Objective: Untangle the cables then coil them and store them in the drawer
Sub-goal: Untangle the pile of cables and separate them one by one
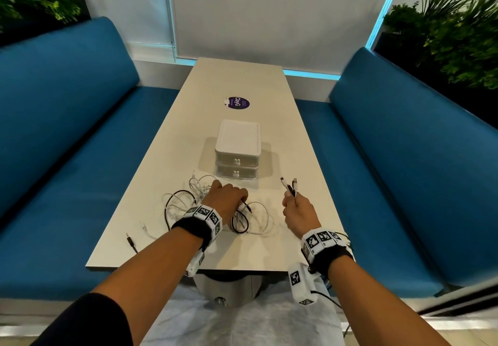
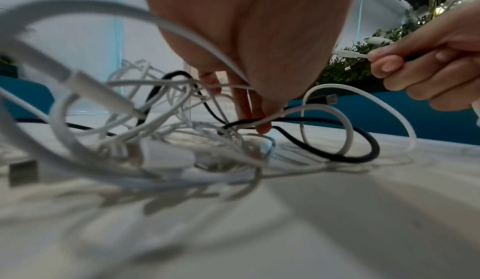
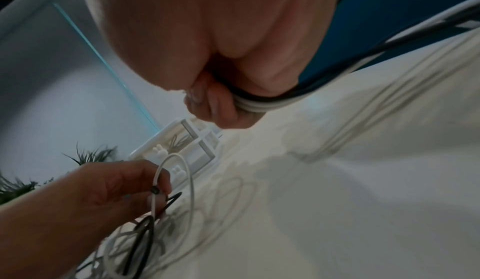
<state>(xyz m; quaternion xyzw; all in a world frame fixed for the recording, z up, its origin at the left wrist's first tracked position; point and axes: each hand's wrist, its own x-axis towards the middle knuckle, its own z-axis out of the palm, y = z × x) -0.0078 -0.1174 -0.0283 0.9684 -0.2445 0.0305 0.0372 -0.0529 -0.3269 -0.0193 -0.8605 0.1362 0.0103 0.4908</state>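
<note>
My right hand (image 1: 297, 212) grips a bundle of cable ends (image 1: 289, 185), plugs sticking up past my fingers. My left hand (image 1: 225, 197) pinches strands in the tangle (image 1: 188, 200) beneath it. Drawers (image 1: 237, 166) sit closed just beyond my left fingers.

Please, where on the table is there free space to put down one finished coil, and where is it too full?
Bare patches of the table: the strip right of the drawer unit, beyond the right hand; the far end beyond the purple sticker; the near edge between both wrists. Crowded: the cable tangle around the left hand, before the drawers.
</note>
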